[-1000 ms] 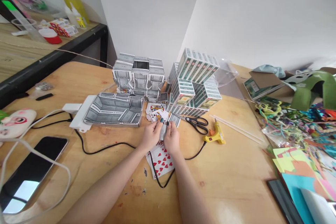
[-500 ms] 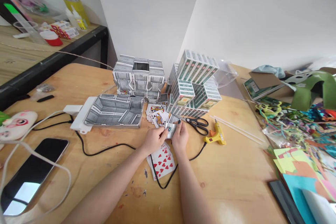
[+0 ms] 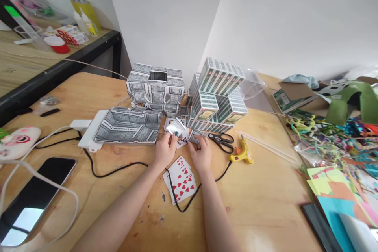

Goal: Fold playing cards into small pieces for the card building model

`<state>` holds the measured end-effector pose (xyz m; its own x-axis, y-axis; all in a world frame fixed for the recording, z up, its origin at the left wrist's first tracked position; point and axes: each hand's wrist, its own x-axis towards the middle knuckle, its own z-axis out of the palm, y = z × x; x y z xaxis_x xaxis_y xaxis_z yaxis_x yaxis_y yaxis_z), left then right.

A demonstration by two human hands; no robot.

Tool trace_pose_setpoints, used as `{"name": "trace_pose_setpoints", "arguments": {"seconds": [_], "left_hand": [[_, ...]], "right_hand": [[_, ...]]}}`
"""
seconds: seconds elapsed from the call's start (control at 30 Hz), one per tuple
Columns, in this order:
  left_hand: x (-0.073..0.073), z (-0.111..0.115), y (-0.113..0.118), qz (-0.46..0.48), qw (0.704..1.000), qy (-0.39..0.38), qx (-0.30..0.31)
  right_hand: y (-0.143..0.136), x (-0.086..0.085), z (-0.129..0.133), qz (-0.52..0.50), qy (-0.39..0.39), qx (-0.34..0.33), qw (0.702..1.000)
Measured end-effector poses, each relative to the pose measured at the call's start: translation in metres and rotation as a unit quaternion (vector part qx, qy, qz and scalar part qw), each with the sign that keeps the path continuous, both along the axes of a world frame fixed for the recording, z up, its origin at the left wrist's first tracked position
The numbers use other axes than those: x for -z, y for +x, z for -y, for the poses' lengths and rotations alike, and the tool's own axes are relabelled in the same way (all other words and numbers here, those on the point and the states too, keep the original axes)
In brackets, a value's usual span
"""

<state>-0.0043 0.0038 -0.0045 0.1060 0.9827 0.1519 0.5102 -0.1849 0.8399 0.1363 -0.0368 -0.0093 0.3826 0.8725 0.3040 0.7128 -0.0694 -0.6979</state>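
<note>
My left hand (image 3: pixel 165 150) pinches a playing card (image 3: pixel 176 125), tilted with its pale patterned back up, above a pile of face-up cards (image 3: pixel 182 138). Close beside it, my right hand (image 3: pixel 202 153) has its thumb and fingers apart, with nothing visible between them. Its fingertips are at a grey-backed card (image 3: pixel 194 135); whether they touch it is unclear. Nearer to me, between my forearms, lie fanned heart cards (image 3: pixel 183 183) with a black cable crossing them. Black scissors (image 3: pixel 222 141) and a yellow glue gun (image 3: pixel 242 151) lie to the right.
Behind the hands stand a card-covered structure (image 3: pixel 158 90) and stacked card boxes (image 3: pixel 220 82). An open card-covered tray (image 3: pixel 128 126) is at left, partly over a white power strip (image 3: pixel 93 132). A phone (image 3: pixel 35 193), glue sticks (image 3: pixel 265 146) and coloured paper (image 3: pixel 333 189) lie farther out.
My left hand has moved left and up with the card, over the face-up pile. My right hand has parted from that card and its fingers have spread near the grey-backed card.
</note>
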Motion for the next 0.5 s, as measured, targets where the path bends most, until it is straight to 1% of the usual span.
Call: {"name": "trace_pose_setpoints", "arguments": {"seconds": [0.1, 0.27, 0.33, 0.4, 0.5], "left_hand": [[0.000, -0.001, -0.001, 0.032, 0.999, -0.009, 0.010], [0.000, 0.002, -0.002, 0.052, 0.998, -0.009, 0.034], [-0.003, 0.004, -0.003, 0.060, 0.997, 0.009, 0.044], [-0.007, 0.005, -0.003, 0.068, 0.995, 0.043, 0.052], [-0.013, 0.004, -0.004, 0.088, 0.990, 0.084, 0.072]], "right_hand": [[-0.004, -0.002, 0.000, 0.045, -0.007, -0.025, 0.999], [-0.008, -0.004, 0.000, 0.076, -0.028, -0.064, 0.995], [-0.012, -0.004, 0.000, 0.094, -0.032, -0.091, 0.991], [-0.017, -0.004, -0.001, 0.112, -0.041, -0.103, 0.988], [-0.023, -0.003, -0.001, 0.094, -0.044, -0.098, 0.990]]}}
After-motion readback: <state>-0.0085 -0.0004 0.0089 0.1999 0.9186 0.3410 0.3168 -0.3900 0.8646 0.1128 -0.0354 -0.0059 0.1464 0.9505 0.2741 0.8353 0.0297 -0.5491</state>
